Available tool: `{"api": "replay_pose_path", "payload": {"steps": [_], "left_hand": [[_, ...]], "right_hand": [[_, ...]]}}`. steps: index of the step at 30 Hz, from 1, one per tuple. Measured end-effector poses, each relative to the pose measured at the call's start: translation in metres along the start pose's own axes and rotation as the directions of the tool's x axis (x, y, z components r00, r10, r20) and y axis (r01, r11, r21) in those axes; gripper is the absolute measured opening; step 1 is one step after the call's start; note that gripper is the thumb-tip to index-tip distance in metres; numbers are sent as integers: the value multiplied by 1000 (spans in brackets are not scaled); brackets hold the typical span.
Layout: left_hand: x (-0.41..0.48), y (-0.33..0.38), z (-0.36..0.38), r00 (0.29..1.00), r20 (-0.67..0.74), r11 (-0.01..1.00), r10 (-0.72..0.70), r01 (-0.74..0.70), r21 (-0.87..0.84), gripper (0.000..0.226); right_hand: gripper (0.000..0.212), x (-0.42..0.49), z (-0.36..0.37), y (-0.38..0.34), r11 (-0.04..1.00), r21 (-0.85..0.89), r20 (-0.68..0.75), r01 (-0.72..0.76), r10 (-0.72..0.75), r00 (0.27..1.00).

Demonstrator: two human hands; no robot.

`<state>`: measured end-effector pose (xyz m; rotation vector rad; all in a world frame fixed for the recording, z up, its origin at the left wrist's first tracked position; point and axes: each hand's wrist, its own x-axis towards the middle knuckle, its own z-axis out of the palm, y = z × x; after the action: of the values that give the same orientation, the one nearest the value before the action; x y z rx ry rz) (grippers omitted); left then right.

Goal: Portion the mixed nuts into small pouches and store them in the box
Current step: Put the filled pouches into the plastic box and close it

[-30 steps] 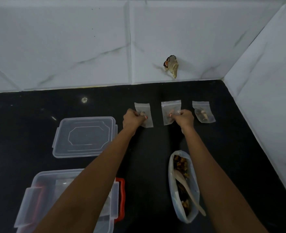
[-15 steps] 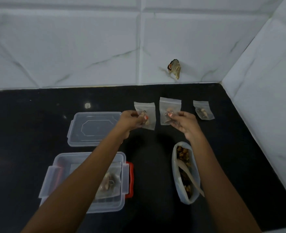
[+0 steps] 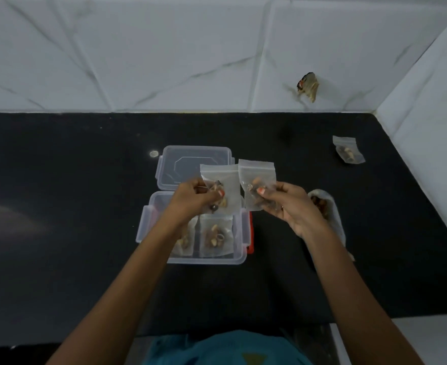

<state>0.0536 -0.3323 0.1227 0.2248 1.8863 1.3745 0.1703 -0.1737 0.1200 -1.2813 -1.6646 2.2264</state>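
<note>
Obs: left-hand grip [image 3: 193, 200] pinches left pouch [image 3: 227, 177], right-hand grip [image 3: 293, 206] pinches right pouch [image 3: 256, 172], above box [image 3: 144, 225]; apparently two stored pouches [image 3: 217, 237] inside.

A glossy black tabletop [image 3: 59, 185] fills the middle of the frame, with a small round glint of light [image 3: 153, 153] on it. A white tiled back wall [image 3: 164, 48] with grey veins runs along the top and meets a side wall [image 3: 427, 101] at upper right. A brownish scrap [image 3: 307, 85] clings to the back wall there.

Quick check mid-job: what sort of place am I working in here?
Probably a home kitchen corner: a black stone countertop meets white marble-look wall tiles, and a clear plastic food box sits on it.
</note>
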Motion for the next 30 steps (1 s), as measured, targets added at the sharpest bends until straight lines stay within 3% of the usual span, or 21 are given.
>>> {"api": "replay_pose_path", "payload": {"steps": [5, 10, 15, 20, 23, 28, 30], "left_hand": [[-20, -30, -34, 1000, -26, 994, -7, 10, 110, 25], [-24, -51, -53, 999, -48, 946, 0, 16, 323, 29], [-17, -63, -56, 993, -114, 884, 31, 26, 467, 41], [-11, -67, -46, 986, -141, 859, 86, -2, 512, 44], [-9, -72, -40, 983, -125, 782, 136, -29, 623, 50], [-5, -84, -37, 972, -67, 656, 227, -102, 747, 51], [-7, -85, -36, 966, -94, 627, 242, -81, 775, 54]], "right_hand": [[17, -24, 30, 26, 998, -43, 19, 38, -38, 999], [21, -33, 61, 53, 971, -219, -76, 97, -116, 990], [19, -29, 92, 71, 727, -673, -111, 135, -280, 954], [21, -17, 118, 80, 692, -717, -166, 90, -295, 941], [24, -13, 122, 83, 651, -759, -203, 27, -276, 940], [24, -17, 120, 82, 484, -871, -213, -87, -211, 954], [23, -22, 119, 78, 393, -915, -203, -93, -248, 947]]}}
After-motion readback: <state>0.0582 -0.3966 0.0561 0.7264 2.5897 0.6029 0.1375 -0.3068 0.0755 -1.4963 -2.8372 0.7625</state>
